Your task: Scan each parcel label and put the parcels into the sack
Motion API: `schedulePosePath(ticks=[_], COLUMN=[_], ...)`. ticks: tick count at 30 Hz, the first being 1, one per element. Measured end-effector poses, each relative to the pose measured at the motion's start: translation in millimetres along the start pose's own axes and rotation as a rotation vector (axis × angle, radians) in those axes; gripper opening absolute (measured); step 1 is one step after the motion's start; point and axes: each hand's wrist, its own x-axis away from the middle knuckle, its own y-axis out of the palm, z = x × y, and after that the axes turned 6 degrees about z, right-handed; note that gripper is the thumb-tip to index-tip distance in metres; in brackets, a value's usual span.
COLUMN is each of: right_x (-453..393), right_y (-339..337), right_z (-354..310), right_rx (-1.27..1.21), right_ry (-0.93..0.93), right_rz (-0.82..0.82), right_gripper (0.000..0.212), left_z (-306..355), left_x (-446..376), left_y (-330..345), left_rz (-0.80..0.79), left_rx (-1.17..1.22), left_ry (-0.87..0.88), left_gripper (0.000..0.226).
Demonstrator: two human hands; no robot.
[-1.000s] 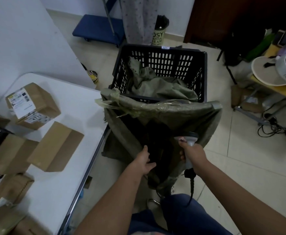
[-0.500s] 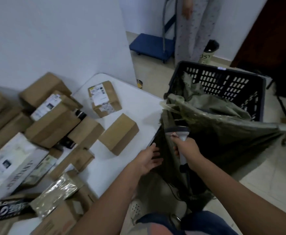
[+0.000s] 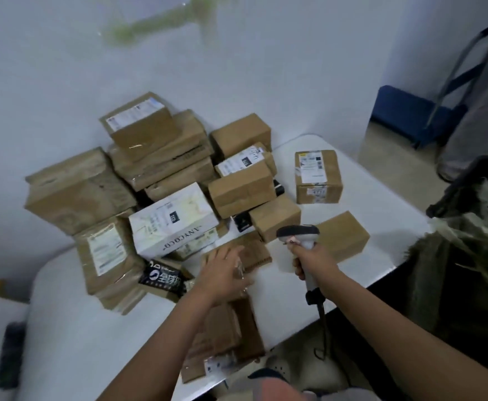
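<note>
We judge the small parcel (image 3: 247, 254) light, stiff; left hand (image 3: 222, 270) reaches, fingers spread; right hand (image 3: 313, 261) grips scanner (image 3: 300, 237).

The left hand (image 3: 226, 269) covers part of the small brown parcel (image 3: 251, 254) under it, and the picture is too blurry there to tell if the fingers hold it or just rest on it. The right hand (image 3: 313, 263) wraps the handle of the scanner (image 3: 299, 237), so most of the handle is hidden. Right of that grip, the green sack (image 3: 465, 273) and the black basket (image 3: 486, 180) behind it are cut off by the picture's edge.
</note>
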Motion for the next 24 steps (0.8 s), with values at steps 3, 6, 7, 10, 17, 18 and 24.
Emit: schedulePosePath(ticks=[3, 6, 7, 10, 17, 18, 24], right_x=[-4.0, -5.2, -5.8, -7.4, -3.0, -2.4, -1.4], right_y=[19.8, 30.6, 32.3, 33.5, 18.6, 14.4, -7.7], right_z=[-3.5, -4.0, -3.7, -2.2, -6.8, -7.9, -16.9], right_rx=[0.014, 0.046, 0.061, 0.078, 0.035, 0.026, -0.008], right_ry=[0.014, 0.024, 0.025, 0.02, 0.03, 0.025, 0.032], right_rz=[-0.029, -0.044, -0.044, -0.041, -0.04, -0.03, 0.075], right_gripper=[0.018, 0.021, 0.022, 0.024, 0.018, 0.019, 0.033], left_z=[-18.6, -25.5, -26.8, -27.6, -34.5, -36.4, -24.2], left_x=[12.3, 15.2, 15.0, 14.2, 4.9, 2.2, -5.0], left_y=[6.8, 19.2, 22.6, 28.7, 22.0, 14.9, -50.9], left_rz=[-0.096, -0.105, -0.091, -0.066, 0.067, 0.114, 0.33], left_rx=[-0.131, -0.227, -0.246, -0.278, -0.233, -0.187, 1.0], left_ry=[0.014, 0.02, 0.016, 0.015, 0.091, 0.103, -0.204], left_gripper=[0.106, 0.112, 0.112, 0.106, 0.1, 0.099, 0.076])
